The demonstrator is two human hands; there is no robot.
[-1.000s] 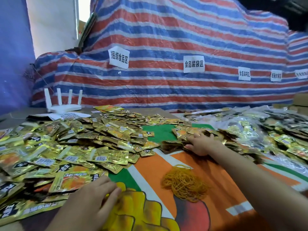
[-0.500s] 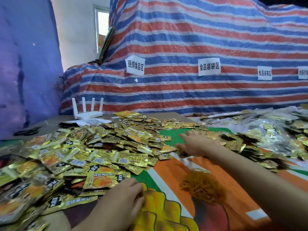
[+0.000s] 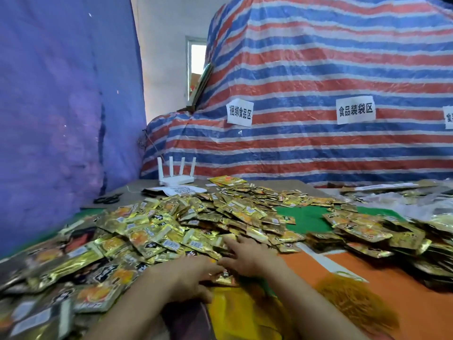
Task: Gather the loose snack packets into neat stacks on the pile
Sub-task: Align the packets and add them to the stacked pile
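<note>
Barely begun: pressing loose packets point(image 3: 171, 231) with flat right hand point(image 3: 247, 256), left hand point(image 3: 193, 276) beside it, grip unclear; mostly unstacked.

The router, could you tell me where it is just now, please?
Head view: the router stands at the far left of the table, just behind the packets, in front of the striped tarp.
</note>
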